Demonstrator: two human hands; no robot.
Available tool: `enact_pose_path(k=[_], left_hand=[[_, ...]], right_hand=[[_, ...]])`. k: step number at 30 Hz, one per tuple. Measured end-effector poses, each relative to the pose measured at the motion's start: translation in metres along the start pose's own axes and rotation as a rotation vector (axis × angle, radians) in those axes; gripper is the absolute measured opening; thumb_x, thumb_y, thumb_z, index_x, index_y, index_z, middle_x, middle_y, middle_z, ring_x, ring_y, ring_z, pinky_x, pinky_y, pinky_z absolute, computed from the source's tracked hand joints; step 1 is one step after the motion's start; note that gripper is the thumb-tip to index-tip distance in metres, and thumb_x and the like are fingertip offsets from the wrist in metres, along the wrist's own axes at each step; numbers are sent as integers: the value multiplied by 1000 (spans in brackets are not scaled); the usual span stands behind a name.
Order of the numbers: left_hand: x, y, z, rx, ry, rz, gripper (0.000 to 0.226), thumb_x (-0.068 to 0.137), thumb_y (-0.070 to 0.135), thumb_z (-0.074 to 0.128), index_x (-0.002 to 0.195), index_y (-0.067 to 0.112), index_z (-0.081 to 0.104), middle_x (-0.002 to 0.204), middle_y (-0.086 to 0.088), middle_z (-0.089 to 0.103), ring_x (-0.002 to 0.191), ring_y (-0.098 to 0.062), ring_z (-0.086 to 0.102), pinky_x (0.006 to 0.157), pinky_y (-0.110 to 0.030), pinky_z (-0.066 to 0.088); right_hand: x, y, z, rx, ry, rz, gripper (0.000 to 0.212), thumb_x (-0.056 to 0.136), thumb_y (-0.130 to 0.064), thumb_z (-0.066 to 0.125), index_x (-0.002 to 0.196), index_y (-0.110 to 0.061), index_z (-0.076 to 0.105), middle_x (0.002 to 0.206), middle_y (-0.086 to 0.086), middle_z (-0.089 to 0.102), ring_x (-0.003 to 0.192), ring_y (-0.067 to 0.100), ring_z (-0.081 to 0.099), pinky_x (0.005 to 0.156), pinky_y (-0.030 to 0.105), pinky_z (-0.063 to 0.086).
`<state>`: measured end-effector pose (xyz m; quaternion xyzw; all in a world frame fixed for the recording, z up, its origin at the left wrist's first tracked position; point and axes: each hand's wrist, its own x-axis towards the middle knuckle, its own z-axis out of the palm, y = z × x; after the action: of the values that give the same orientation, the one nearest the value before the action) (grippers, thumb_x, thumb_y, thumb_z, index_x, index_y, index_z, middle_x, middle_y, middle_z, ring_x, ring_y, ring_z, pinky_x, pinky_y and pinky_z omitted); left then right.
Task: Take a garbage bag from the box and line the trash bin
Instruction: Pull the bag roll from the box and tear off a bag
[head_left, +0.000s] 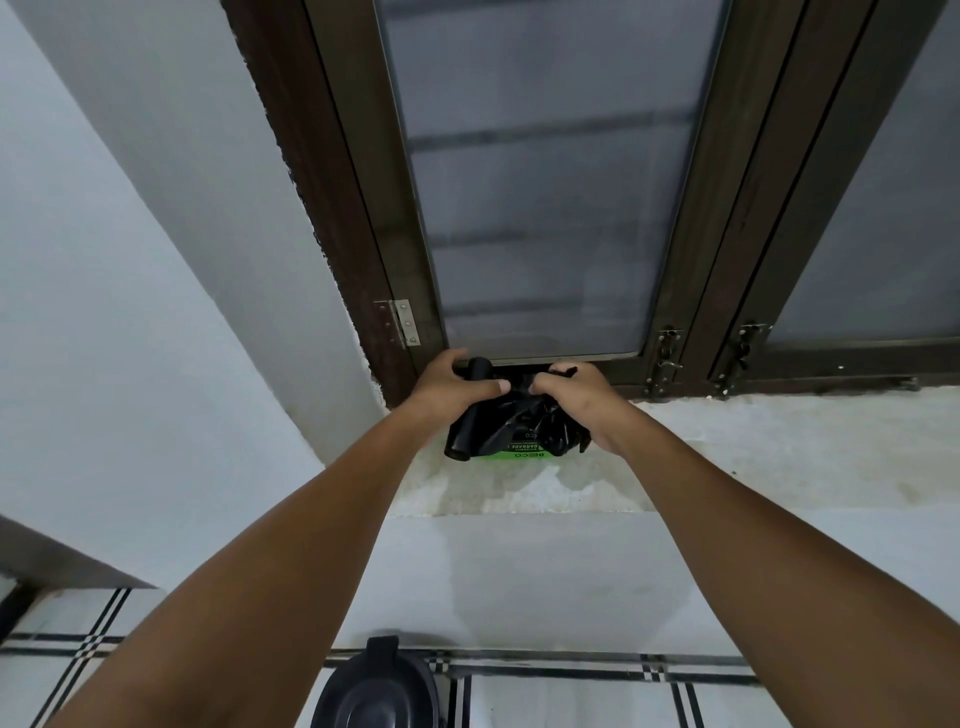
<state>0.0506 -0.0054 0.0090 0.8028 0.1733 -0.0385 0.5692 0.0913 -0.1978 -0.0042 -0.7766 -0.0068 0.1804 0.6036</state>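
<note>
Both arms are reaching up to the pale speckled stone window ledge (753, 447), where the task's stuff is sitting. The left hand (452, 387) is wrapping round a black tightly wound roll of plastic garbage bags (470, 415), thumb lying across the front of it, fingers curled over the far side. The roll is poking out above and below that hand, tilted, lower end toward the ledge edge. The right hand (582, 402) is bunching a loose crumpled black plastic bag (524, 421) just beside its thumb, fingers closed into the film. Under both hands, a green printed cardboard box (511, 455) is showing only as a thin strip at the ledge edge; can't tell whether the roll is still partly in it. Handling call: film looks very light, limp, slick, so it is going to slide and stretch rather than lift clean. Looks like a firm hold on the stiff roll body, the only rigid part, with the loose bag pulled close to the roll, would work best; tugging far out is likely to thin and rip the film. The black round lidded plastic trash bin (376, 691) is sitting well below the hands, on the tiled floor.
</note>
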Motion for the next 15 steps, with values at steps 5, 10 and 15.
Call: enact_pose_path(k=[5,10,15], left_hand=[[-2,0,9,-146,-89,-148,29,84,21,83,107,8,73,106,-18,78,93,-31,78,90,-50,62],[0,-4,15,-54,-47,-93,26,89,30,78,105,10,72,103,-13,77,96,-30,75,94,-46,61],[-1,2,19,-104,-9,-72,39,88,49,74,102,12,76,99,-12,79,90,-31,77,90,-45,62]], right_hand=[[1,0,3,49,-62,-5,15,81,-13,79,86,-15,65,83,12,70,78,25,67,79,38,56],[-2,0,4,-78,-156,10,21,98,-14,67,118,-9,71,112,16,75,101,28,71,96,38,57],[-6,-1,7,-146,-164,24,21,102,-22,63,113,-7,72,111,15,75,105,30,70,97,39,54]])
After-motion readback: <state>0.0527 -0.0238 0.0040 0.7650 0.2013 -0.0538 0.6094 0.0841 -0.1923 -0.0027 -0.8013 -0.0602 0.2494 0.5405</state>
